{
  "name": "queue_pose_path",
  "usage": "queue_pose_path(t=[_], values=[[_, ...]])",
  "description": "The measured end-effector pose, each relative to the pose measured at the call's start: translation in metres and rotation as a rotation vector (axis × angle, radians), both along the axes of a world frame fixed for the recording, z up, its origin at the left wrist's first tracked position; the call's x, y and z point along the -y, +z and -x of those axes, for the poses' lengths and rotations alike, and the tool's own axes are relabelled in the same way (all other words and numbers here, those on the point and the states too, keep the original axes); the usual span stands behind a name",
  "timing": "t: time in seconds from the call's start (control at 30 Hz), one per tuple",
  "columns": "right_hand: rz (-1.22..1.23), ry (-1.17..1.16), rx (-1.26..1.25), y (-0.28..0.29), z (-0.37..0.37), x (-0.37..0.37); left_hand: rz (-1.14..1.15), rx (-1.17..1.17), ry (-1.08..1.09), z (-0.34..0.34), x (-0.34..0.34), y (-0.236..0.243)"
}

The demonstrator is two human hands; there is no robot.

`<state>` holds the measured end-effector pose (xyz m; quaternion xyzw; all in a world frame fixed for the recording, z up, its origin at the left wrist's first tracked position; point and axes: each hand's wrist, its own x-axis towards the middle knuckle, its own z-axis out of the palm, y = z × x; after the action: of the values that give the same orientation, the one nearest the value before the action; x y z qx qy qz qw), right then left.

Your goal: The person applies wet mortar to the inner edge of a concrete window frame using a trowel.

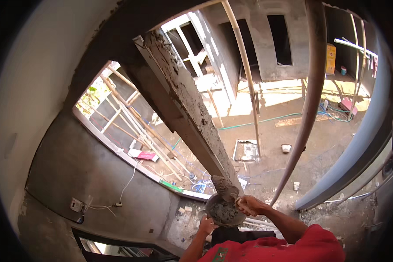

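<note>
My right hand point(249, 205) is closed round the handle of a trowel point(233, 192). Grey wet mortar point(223, 185) lies heaped on its blade, close to the lower end of a column point(192, 94). Rough mortar coats the column's face, and a straight board point(179, 105) runs along its edge. Just below the trowel is a dark bucket point(208, 207) holding more mortar. My left hand point(207, 224) grips the bucket's side at the left; some of its fingers are hidden behind the bucket.
Bamboo poles point(244, 56) stand beyond the column, and a thick round pole point(312, 78) rises at the right. Cables and a white container point(286, 148) lie on the ground. A grey wall point(87, 166) with a wired socket box point(77, 204) is at my left.
</note>
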<state>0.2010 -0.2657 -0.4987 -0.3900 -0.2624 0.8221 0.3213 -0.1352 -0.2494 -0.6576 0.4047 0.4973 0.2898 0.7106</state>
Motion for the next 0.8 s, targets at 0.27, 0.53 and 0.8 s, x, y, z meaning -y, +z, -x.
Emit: queue_pose_path(t=[0.27, 0.53, 0.8], values=[[-0.566, -0.864, -0.233, 0.209, -0.009, -0.049, 0.234, 0.103, 0.150, -0.021, -0.013, 0.015], [-1.086, -2.032, -0.087, 0.345, -0.053, -0.118, -0.827, -0.957, -0.521, 0.026, 0.036, 0.023], [-1.211, -1.148, 0.574, 0.306, 0.011, -0.228, -0.657, -0.948, -0.470, 0.049, 0.049, 0.021]])
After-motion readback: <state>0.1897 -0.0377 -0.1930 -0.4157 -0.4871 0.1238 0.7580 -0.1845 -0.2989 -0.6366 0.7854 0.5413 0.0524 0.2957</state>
